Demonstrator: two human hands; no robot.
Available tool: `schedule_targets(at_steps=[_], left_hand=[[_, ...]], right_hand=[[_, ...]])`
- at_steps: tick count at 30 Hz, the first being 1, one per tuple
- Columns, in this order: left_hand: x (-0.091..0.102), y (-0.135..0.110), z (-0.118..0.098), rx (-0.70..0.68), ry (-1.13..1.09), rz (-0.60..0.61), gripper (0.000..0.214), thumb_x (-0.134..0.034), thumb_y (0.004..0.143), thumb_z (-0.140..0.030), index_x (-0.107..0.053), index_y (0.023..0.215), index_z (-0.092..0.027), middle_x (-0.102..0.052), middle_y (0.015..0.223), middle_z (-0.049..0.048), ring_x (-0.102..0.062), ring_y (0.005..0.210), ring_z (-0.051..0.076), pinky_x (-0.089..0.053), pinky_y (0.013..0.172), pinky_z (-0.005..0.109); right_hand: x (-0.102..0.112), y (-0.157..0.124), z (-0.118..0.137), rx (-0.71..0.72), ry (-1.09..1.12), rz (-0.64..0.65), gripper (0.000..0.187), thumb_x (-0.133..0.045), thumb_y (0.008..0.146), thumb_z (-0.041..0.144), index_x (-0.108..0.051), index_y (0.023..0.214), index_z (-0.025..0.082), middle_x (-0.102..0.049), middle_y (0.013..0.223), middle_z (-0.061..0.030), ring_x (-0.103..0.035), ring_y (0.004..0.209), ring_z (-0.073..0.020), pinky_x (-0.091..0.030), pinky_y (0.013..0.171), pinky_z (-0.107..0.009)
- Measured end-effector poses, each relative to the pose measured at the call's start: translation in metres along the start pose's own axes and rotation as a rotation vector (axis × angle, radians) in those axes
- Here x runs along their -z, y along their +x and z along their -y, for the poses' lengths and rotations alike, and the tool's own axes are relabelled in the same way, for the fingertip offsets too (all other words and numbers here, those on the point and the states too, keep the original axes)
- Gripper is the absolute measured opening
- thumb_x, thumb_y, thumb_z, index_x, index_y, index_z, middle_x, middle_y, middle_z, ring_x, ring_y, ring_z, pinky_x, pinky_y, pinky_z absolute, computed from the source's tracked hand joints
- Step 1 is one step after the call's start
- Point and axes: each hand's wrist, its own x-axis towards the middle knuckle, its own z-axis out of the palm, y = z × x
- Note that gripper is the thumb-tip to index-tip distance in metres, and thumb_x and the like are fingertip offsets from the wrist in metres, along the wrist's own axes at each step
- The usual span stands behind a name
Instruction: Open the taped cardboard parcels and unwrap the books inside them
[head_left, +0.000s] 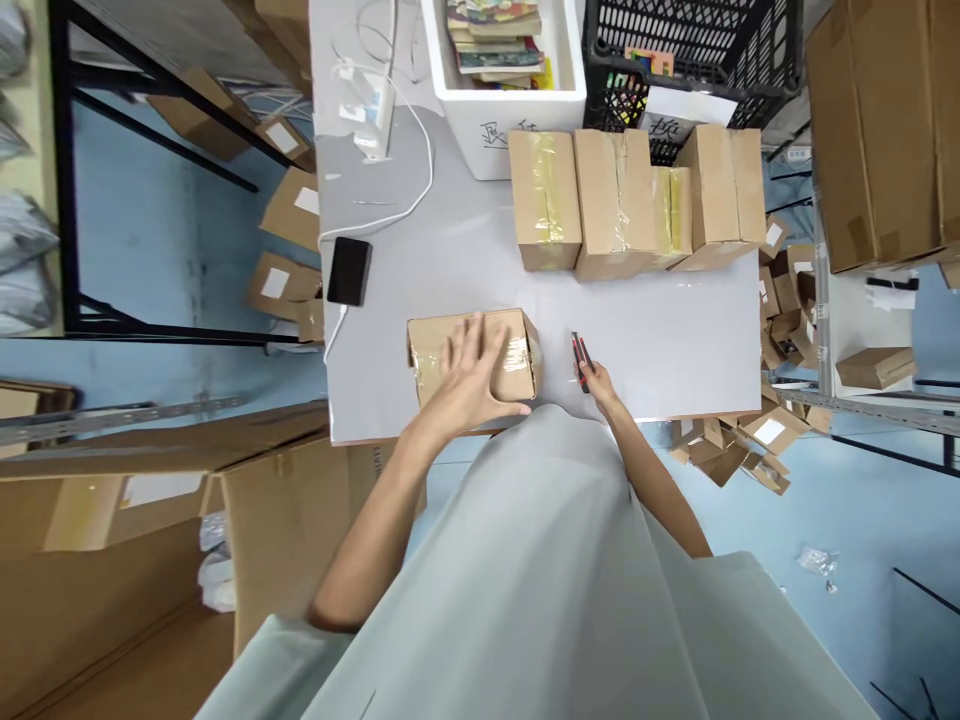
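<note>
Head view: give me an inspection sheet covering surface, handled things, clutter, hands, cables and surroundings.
Surface: pale table
Handled things: taped carton; red-and-black tool
Clutter: four cartons in a row, white bin holding books, black crate, black device
Hands: left hand spread over the taped carton; right hand holds the red-and-black tool
Cables: white cable near power strip; another at the black device
Surroundings: blue floor, boxes piled at right

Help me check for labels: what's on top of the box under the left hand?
Shiny tape shows on the box, no label visible; the left hand hides the part beneath.
</note>
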Motion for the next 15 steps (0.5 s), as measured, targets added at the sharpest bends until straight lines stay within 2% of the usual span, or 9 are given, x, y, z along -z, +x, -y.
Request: schedule_targets(at_steps=[3, 5, 7, 9, 12, 15], left_hand=[[-0.003, -0.023, 0.022, 0.279, -0.086, -0.389, 0.108, -0.074, 0.096, -0.066, -0.025, 0.177, -0.015, -0.016, 0.185, 0.0289, -0.012, 0.174, 0.047, -0.016, 0.137, 0.069], [-0.007, -0.032, 0.033, 0.400, -0.128, -0.582, 0.090, -0.062, 0.105, -0.061, -0.032, 0.174, -0.012, -0.032, 0.179, 0.0295, -0.026, 0.170, 0.043, -0.020, 0.138, 0.065], [-0.010, -0.034, 0.041, 0.448, -0.150, -0.658, 0.076, -0.060, 0.107, -0.057, -0.044, 0.168, -0.015, -0.049, 0.170, 0.0253, -0.040, 0.164, 0.041, -0.025, 0.137, 0.064], [-0.009, -0.033, 0.049, 0.450, -0.182, -0.680, 0.067, -0.063, 0.106, -0.054, -0.053, 0.162, -0.018, -0.059, 0.161, 0.0213, -0.050, 0.156, 0.038, -0.033, 0.134, 0.060], [-0.003, -0.033, 0.067, 0.414, -0.254, -0.718, 0.065, -0.068, 0.102, -0.052, -0.059, 0.157, -0.018, -0.063, 0.156, 0.0199, -0.059, 0.148, 0.033, -0.044, 0.128, 0.049], [0.006, -0.041, 0.095, 0.430, -0.299, -0.771, 0.064, -0.071, 0.099, -0.055, -0.065, 0.149, -0.016, -0.068, 0.148, 0.0189, -0.065, 0.139, 0.031, -0.051, 0.121, 0.046]], right_hand=[[-0.029, 0.011, -0.001, -0.035, 0.026, -0.014, 0.059, -0.075, 0.080, 0.079, -0.063, 0.090, 0.022, -0.069, 0.073, -0.0003, -0.060, 0.066, -0.0165, -0.046, 0.060, -0.027], [-0.042, 0.015, 0.000, -0.053, 0.036, -0.020, 0.057, -0.077, 0.080, 0.077, -0.062, 0.088, 0.023, -0.066, 0.070, 0.0019, -0.058, 0.063, -0.0154, -0.045, 0.059, -0.027], [-0.048, 0.017, 0.002, -0.064, 0.042, -0.025, 0.055, -0.079, 0.079, 0.076, -0.061, 0.088, 0.024, -0.065, 0.068, 0.0032, -0.057, 0.062, -0.0150, -0.044, 0.059, -0.026], [-0.052, 0.015, 0.006, -0.067, 0.049, -0.028, 0.055, -0.080, 0.078, 0.075, -0.061, 0.087, 0.024, -0.064, 0.068, 0.0038, -0.057, 0.063, -0.0149, -0.044, 0.059, -0.026], [-0.060, 0.010, 0.017, -0.062, 0.074, -0.015, 0.056, -0.082, 0.077, 0.074, -0.062, 0.087, 0.023, -0.066, 0.069, 0.0034, -0.059, 0.065, -0.0149, -0.046, 0.061, -0.025], [-0.076, 0.002, 0.030, -0.047, 0.117, 0.012, 0.056, -0.081, 0.079, 0.075, -0.061, 0.089, 0.024, -0.068, 0.073, 0.0021, -0.062, 0.069, -0.0155, -0.050, 0.063, -0.026]])
